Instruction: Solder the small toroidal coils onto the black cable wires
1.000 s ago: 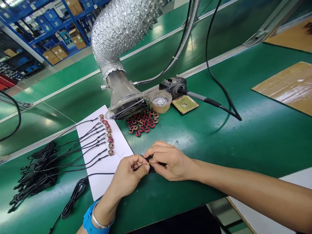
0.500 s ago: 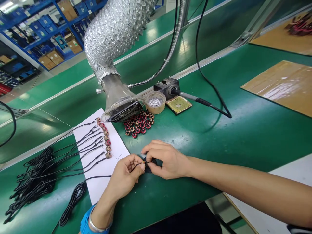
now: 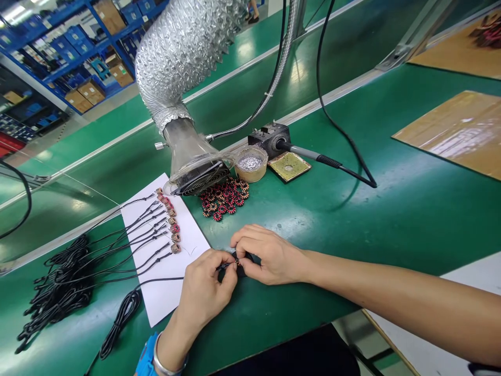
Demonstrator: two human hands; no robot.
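My left hand [image 3: 207,284] is closed in a pinch on the end of a black cable [image 3: 164,279], which runs left to a tied bundle on the bench. Facing it, my right hand [image 3: 268,256] pinches at the thin copper-coloured wire ends [image 3: 237,262] at the cable's tip; the fingertips partly hide them. A dark round object [image 3: 250,261] lies under the right fingers, mostly covered. To the left, a white sheet [image 3: 160,308] bears a row of small wound ring coils [image 3: 175,237] joined to black cables.
A pile of red-and-black ring coils [image 3: 225,198] lies below a fume hood [image 3: 201,177] on a silver duct [image 3: 188,62]. Behind stand a solder-filled pot [image 3: 250,163], a soldering iron [image 3: 309,153] in its holder and a yellowish sponge tray [image 3: 289,166]. Black cable bundles [image 3: 58,292] lie left; cardboard [image 3: 454,133] right.
My left fingers have shifted slightly right, and the left hand has turned a little around the cable end. The right hand stays at the wire ends. The view has moved slightly.
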